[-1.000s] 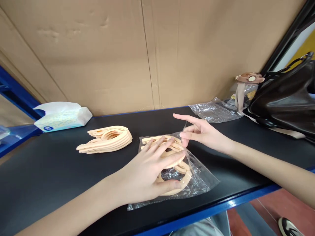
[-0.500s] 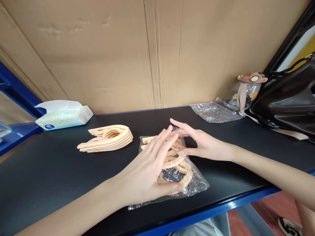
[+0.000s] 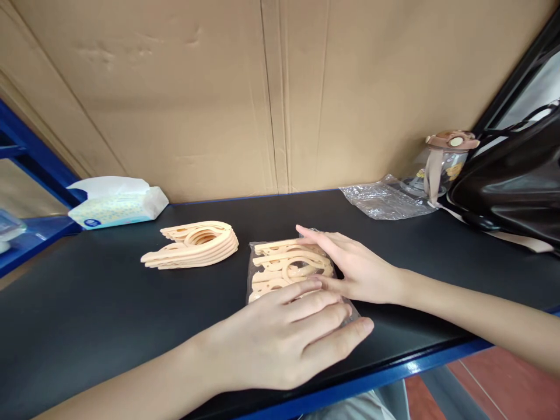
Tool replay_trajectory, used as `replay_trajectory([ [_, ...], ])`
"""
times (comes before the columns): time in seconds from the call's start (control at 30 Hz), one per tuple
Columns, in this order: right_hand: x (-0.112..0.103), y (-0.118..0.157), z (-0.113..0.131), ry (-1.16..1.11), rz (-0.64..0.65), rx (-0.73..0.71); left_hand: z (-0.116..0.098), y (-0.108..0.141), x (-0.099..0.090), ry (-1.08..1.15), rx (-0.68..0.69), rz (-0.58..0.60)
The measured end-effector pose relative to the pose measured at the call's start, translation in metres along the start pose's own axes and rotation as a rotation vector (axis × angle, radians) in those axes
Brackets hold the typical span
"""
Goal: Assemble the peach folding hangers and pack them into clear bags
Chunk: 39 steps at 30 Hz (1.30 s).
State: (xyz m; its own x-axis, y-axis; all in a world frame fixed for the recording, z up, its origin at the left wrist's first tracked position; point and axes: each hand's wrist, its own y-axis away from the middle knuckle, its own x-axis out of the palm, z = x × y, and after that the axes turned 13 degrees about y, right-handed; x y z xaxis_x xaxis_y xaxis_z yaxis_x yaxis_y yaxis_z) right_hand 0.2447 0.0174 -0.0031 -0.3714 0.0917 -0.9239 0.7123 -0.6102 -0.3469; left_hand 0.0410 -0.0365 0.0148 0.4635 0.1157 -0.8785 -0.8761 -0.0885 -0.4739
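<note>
Several beige folding hangers lie inside a clear plastic bag on the black table. My left hand rests palm down across the near part of the bag, its fingers stretched out and covering part of the hangers. At the bag's right end is my right hand, with thumb and forefinger spread apart and touching the plastic; its other fingers are partly hidden. To the left, apart from both hands, a neat stack of matching hangers sits uncovered on the table.
A tissue pack stands at the back left. At the back right are a flattened clear plastic bag, a bottle with a strap and a dark leather bag. A cardboard wall closes off the table's back.
My left hand has come down toward me and flattened over the bag's near part, uncovering hangers at the far side. My right hand has lowered slightly. The bag's plastic lies more folded in.
</note>
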Motion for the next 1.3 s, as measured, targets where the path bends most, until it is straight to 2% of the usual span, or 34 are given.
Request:
replay_trajectory([
  [0.17, 0.0, 0.001, -0.001, 0.029, 0.045, -0.036, 0.002, 0.0, 0.003, 0.061, -0.033, -0.011],
  [0.43, -0.005, -0.002, -0.007, -0.131, 0.149, -0.062, 0.001, 0.002, 0.004, 0.201, -0.003, -0.085],
  [0.6, -0.004, -0.003, -0.009, -0.182, 0.138, -0.1, 0.001, 0.001, 0.005, 0.23, -0.022, -0.039],
  [0.77, -0.003, -0.002, -0.01, -0.125, 0.127, -0.152, 0.002, 0.002, 0.004, 0.239, 0.009, -0.044],
  [0.9, -0.002, -0.001, -0.011, -0.086, 0.128, -0.179, 0.002, 0.002, 0.005, 0.302, -0.113, -0.046],
  [1.0, -0.001, -0.001, -0.011, -0.08, 0.131, -0.154, 0.003, 0.001, 0.005, 0.306, -0.196, 0.01],
  [1.1, -0.002, -0.002, -0.013, -0.094, 0.126, -0.142, 0.003, 0.001, 0.004, 0.239, -0.215, 0.065],
  [1.3, -0.002, -0.002, -0.014, -0.143, 0.073, -0.118, 0.003, 0.005, 0.006, 0.153, -0.28, 0.097],
])
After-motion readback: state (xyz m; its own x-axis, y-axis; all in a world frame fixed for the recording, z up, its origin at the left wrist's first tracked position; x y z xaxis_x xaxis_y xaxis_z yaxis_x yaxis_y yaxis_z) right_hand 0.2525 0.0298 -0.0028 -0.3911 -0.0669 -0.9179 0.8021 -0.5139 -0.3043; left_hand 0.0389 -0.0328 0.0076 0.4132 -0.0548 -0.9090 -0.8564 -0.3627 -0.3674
